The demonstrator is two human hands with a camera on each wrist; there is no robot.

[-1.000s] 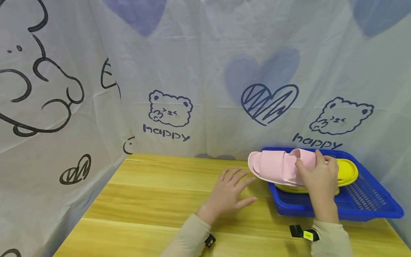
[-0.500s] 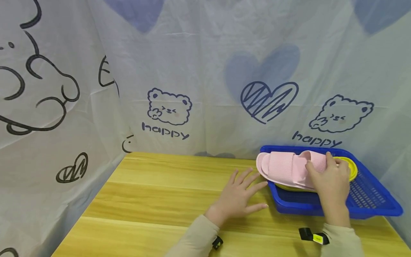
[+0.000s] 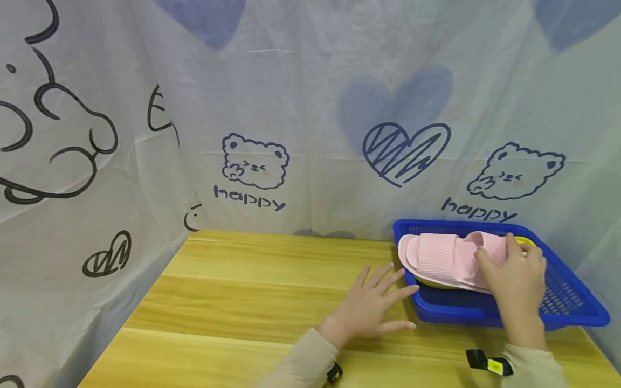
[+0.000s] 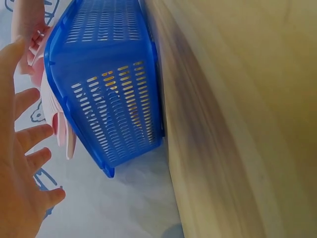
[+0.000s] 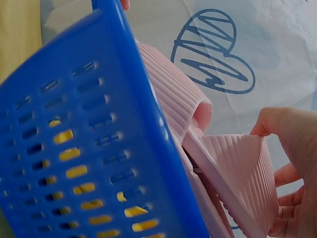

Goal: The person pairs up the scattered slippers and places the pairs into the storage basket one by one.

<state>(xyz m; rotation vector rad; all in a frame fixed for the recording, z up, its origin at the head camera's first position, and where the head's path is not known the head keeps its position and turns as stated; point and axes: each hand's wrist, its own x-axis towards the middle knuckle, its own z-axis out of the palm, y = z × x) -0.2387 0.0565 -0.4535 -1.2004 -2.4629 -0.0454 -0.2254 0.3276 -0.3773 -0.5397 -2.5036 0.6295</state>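
My right hand [image 3: 521, 285] pinches the ribbed strap at the right end of a pair of pink slippers [image 3: 436, 258], thumb on the near side. The pair lies fitted together, one strap at each end, over the blue basket [image 3: 466, 314]. Beneath it a yellow slipper [image 3: 525, 241] peeks out; the rest of the yellow is covered. In the right wrist view the pink strap [image 5: 242, 163] is held at its edge, and two pink soles lie against each other. My left hand [image 3: 371, 307] is spread with straight fingers beside the basket's left wall, holding nothing.
The slotted basket stands at the right back of the wooden table [image 3: 233, 302], close to the hanging printed sheet [image 3: 310, 108]. Yellow shows through the slots of the basket wall [image 5: 49, 114]. Another sheet [image 3: 111, 302] hangs along the left side.
The right hand has carried the pink slippers right and down over the basket, covering more of the yellow slipper. The spread left hand has followed to the right.
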